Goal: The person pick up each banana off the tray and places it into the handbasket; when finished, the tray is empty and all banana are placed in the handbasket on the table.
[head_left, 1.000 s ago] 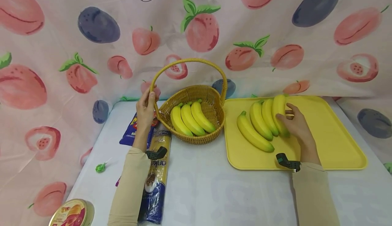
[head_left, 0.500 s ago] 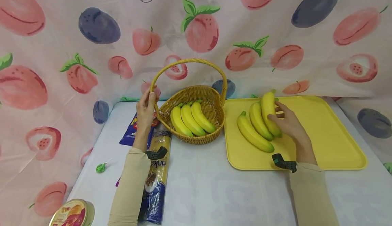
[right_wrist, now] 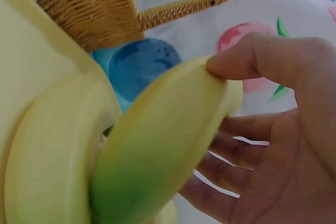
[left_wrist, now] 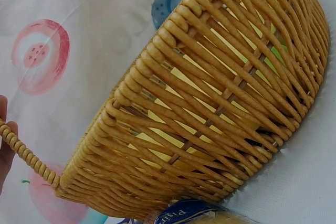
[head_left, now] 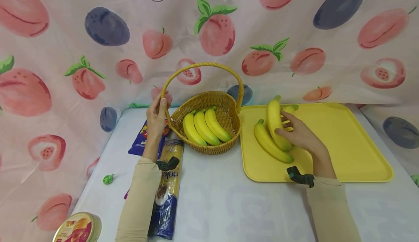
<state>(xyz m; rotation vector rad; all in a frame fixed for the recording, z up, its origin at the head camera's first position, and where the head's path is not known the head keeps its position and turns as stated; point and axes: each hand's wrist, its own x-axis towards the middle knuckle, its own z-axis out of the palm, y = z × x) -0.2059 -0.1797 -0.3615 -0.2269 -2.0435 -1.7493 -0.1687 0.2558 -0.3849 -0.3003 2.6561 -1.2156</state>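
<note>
My left hand point(head_left: 155, 116) holds the side of the arched handle on a wicker basket point(head_left: 212, 149). Three bananas point(head_left: 202, 130) lie side by side inside it. Over the yellow tray point(head_left: 353, 143), my right hand point(head_left: 302, 134) grips a banana point(head_left: 274, 120) between thumb and fingers, stem end up and slightly tilted. Another banana point(head_left: 268, 145) lies just left of it on the tray, and the top of one more banana point(head_left: 290, 108) shows behind the held one. In the right wrist view the thumb presses one side of the held banana point(right_wrist: 157, 135), its green tip pointing down.
A blue snack bag point(head_left: 139, 142) and a long clear-and-blue pasta packet point(head_left: 167, 205) lie under and beside the left forearm. A green lollipop point(head_left: 108, 178) and a round tin point(head_left: 76, 229) sit at the left. A fruit-print cloth point(head_left: 216, 82) hangs behind the table.
My right hand has moved left with the banana, which now overlaps the other bananas on the tray. The left hand and the basket have stayed in place.
</note>
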